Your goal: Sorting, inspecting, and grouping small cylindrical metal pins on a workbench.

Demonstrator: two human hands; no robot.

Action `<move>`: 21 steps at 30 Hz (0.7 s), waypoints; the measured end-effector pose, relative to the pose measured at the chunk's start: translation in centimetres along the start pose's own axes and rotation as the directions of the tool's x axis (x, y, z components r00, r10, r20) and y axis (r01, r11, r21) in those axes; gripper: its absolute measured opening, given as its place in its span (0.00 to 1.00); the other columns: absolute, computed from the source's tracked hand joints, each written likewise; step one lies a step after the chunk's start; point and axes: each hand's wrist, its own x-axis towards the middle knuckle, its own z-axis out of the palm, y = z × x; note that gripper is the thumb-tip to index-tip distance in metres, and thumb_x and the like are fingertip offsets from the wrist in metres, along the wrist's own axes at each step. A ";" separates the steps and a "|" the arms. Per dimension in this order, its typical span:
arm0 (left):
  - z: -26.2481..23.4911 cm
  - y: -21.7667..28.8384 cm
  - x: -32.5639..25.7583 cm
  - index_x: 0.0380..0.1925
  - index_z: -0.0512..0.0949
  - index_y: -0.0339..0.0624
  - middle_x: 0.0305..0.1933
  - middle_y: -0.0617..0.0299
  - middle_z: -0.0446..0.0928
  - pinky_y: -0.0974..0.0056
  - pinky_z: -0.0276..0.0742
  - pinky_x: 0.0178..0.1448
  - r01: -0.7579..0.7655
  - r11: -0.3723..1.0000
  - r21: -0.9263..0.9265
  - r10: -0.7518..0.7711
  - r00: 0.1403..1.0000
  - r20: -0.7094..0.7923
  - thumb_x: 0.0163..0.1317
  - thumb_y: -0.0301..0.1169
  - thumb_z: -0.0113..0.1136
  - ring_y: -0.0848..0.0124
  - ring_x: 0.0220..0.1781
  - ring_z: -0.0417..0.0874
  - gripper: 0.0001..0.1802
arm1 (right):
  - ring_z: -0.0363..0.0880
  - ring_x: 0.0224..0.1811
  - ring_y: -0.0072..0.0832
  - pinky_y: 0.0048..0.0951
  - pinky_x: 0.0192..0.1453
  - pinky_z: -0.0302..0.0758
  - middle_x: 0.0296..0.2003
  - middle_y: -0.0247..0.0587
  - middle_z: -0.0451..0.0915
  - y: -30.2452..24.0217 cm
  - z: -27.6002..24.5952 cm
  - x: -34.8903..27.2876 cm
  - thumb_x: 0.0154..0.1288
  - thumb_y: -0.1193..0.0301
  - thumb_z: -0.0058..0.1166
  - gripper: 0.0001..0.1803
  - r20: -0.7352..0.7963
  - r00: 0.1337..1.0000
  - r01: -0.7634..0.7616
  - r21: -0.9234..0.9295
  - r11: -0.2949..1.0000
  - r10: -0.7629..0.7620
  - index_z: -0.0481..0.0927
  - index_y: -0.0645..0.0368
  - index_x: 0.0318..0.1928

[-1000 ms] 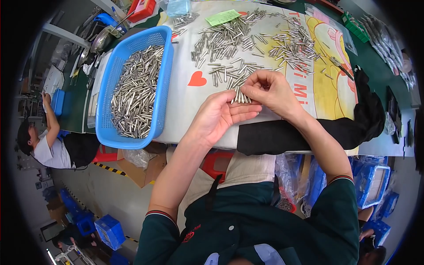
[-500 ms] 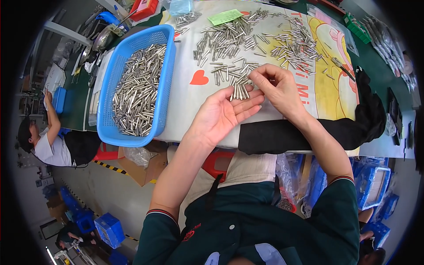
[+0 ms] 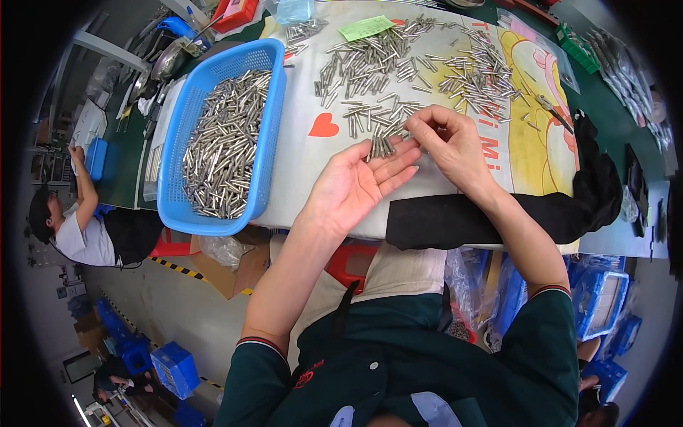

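On the table [image 3: 299, 178], left hand [image 3: 356, 186] lies spread under metal pins [image 3: 380, 146] — right hand [image 3: 448, 146] pinches one.

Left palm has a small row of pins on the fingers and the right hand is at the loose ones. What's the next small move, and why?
Probably pinch another few loose pins with the right hand and lay them alongside the row of pins on the left hand. The open palm holds only a small row, with bare fingers beside it, and the right fingertips sit right at that pile.

Bright, even light; sharp centre, fisheye-bent dark rim.
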 end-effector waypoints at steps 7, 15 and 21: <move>1.6 -0.7 0.0 0.52 0.62 0.27 0.54 0.38 0.70 0.50 0.67 0.65 -0.090 0.977 0.194 0.136 0.963 -0.234 0.72 0.34 0.26 0.52 0.58 0.73 0.21 | 0.71 0.27 0.23 0.24 0.28 0.67 0.24 0.34 0.75 -0.5 0.4 -0.3 0.51 0.74 0.58 0.04 -0.016 0.935 0.340 -0.249 0.907 -0.355 0.80 0.61 0.29; 1.4 -0.9 -0.2 0.51 0.63 0.28 0.52 0.42 0.71 0.53 0.67 0.65 -0.098 0.963 0.252 0.147 0.971 -0.187 0.72 0.35 0.29 0.56 0.58 0.73 0.20 | 0.70 0.31 0.27 0.26 0.33 0.68 0.29 0.37 0.72 -0.7 0.8 -0.5 0.45 0.80 0.59 0.10 0.108 0.829 0.550 -0.341 0.762 -0.549 0.81 0.61 0.32; 1.5 -1.5 -0.1 0.50 0.64 0.30 0.50 0.46 0.72 0.55 0.69 0.63 -0.175 0.899 0.401 0.269 0.944 -0.192 0.71 0.36 0.36 0.59 0.54 0.76 0.18 | 0.71 0.32 0.31 0.28 0.34 0.70 0.28 0.36 0.73 -0.5 0.6 -0.3 0.46 0.80 0.57 0.06 0.118 0.825 0.554 -0.356 0.752 -0.552 0.80 0.60 0.29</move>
